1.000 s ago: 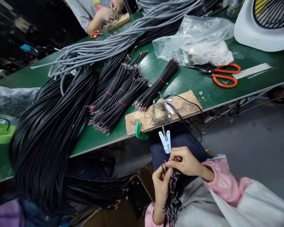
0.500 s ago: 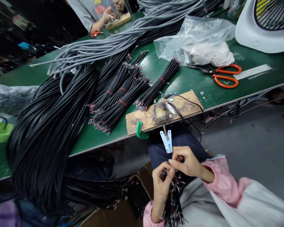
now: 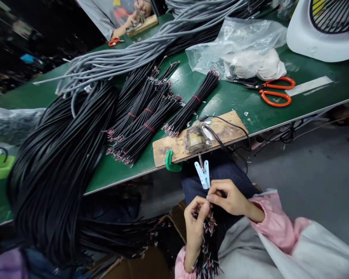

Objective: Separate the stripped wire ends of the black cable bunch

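My left hand is closed around a bundle of black cables with stripped red and white wire ends, hanging over my lap. Thumb and fingertips of my right hand pinch together right beside the left thumb; the wire end between them is too small to see clearly. Just beyond the fingers a light blue clothespin hangs from a metal shaft on a small motor. That motor is fixed to a wooden board, held at the table edge by a green clamp.
Tied black cable bundles lie on the green table. Long black cables drape off its left side, near grey cables. Orange-handled scissors, a plastic bag and a white fan stand right. A co-worker's hand is at the back.
My left hand has shifted slightly left and the cable bundle in it has swung a little left. My right hand keeps its pinch close to it. The view has moved slightly.
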Tool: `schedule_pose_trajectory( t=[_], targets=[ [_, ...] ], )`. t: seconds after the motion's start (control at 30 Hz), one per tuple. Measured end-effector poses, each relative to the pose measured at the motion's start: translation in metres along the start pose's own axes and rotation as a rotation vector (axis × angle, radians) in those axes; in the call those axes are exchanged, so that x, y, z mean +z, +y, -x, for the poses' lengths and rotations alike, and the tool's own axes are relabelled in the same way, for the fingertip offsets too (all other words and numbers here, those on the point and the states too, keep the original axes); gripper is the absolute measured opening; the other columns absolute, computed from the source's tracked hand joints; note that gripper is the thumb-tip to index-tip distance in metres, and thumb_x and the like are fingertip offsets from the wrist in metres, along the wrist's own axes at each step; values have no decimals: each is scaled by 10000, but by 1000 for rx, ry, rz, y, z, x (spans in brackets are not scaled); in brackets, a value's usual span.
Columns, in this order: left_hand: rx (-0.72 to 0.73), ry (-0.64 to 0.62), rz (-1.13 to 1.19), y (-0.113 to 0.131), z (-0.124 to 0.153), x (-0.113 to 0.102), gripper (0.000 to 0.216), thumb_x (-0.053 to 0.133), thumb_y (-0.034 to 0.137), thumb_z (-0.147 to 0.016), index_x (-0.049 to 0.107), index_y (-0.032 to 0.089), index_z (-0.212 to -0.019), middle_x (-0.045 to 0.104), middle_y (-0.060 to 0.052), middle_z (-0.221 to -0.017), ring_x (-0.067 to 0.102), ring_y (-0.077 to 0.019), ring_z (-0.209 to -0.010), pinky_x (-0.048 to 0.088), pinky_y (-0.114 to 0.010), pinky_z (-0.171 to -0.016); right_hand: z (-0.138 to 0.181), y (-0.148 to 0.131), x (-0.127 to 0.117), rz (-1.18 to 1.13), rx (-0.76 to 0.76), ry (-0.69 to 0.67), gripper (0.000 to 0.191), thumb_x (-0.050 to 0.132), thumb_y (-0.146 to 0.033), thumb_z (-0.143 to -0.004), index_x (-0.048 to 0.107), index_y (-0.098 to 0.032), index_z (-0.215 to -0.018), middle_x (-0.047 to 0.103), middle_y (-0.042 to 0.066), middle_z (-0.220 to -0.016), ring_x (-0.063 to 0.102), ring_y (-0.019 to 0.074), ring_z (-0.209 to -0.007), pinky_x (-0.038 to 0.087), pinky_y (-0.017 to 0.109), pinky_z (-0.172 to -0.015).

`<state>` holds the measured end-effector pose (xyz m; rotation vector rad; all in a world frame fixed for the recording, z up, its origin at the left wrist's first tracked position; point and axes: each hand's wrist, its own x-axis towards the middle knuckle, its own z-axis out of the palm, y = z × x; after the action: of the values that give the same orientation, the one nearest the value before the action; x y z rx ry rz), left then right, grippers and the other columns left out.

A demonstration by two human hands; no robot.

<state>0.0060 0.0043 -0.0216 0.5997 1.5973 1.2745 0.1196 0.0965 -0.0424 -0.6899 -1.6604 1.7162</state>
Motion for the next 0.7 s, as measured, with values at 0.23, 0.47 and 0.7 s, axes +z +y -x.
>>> schedule_pose_trajectory(
  t=[0.23,0.47,0.7],
  targets=[
    [-107,-38,242,-6,2,0,307,667,397,-790,528,180,-625,450,74,-458,362,-59,-319,293,-168,-301,0,-5,-3,68,-70,-55,183,558,-246,-878,619,-128,-753,493,-3,-652,447,107,-593,358,238,-571],
    [-80,-74,353,-15,3,0,303,628,354,-843,527,166,-628,443,78,-450,332,-29,-281,289,-146,-289,2,-2,1,72,-72,-45,143,533,-210,-884,597,-135,-780,503,1,-680,459,112,-619,371,239,-592],
    [-83,-57,346,-12,3,3,315,635,356,-839,505,170,-620,431,77,-461,343,-33,-295,289,-146,-293,3,-1,3,66,-63,-39,123,506,-188,-879,569,-146,-782,506,1,-697,457,115,-629,368,239,-596]
  ],
)
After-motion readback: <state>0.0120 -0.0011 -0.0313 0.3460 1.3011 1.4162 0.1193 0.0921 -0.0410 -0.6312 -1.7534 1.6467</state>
